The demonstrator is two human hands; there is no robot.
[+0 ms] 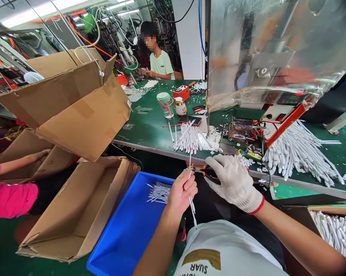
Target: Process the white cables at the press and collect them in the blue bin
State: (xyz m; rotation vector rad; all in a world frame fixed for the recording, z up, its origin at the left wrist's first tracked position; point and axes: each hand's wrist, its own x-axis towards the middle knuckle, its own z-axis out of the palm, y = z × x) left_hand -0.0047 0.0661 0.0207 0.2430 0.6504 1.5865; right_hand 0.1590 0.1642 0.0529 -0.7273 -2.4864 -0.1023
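- In the head view, the left hand (184,188) is curled closed around a thin white strip (193,214), whose ends stick out above and below the fist.
- The right hand (236,183), in a knitted glove with a red cuff, is partly curled around the handles of a pliers-like tool (209,176); its tip meets the strip area just beside the left fingers, but whether it touches the strip I cannot tell.
- Beyond the hands, at the near edge of the green table (150,132), lies a pile of white strips (188,138), with a phone (190,120) just behind it.
- A larger heap of strips (297,153) lies to the right, beside a machine (279,117).
- Left of the hands, a blue tray (129,226) holds more strips (160,192); left of it stands an open cardboard box (83,211).
- Across the table, at the far side, sits a person (161,63) in a light shirt.
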